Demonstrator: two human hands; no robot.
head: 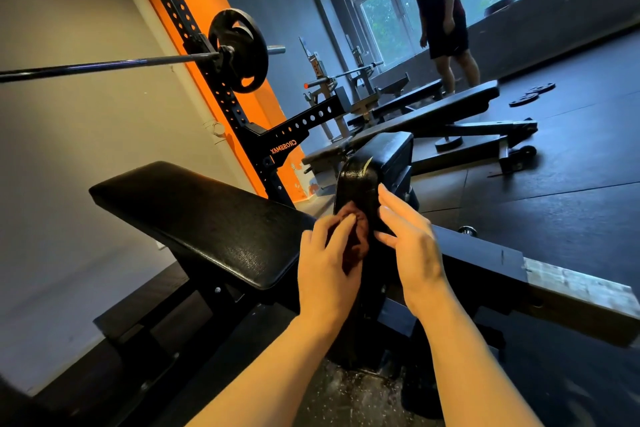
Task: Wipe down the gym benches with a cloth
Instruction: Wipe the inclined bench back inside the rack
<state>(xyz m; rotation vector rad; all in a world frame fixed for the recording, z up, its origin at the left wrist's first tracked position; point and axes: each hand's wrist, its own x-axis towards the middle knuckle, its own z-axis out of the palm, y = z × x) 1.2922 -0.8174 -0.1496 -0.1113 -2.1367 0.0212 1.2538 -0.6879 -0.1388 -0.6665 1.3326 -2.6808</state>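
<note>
Left hand (325,267) fingers (341,230) curl round a dark reddish cloth (356,236), pressing it on the upright black pad (358,180). Right hand (412,246) fingers lie straight against the pad's other side, beside the table (194,218).

Loaded barbell (104,64) on orange rack (194,31), person (441,10) by window (381,17) (background), 3 floor plates (531,94)
</note>
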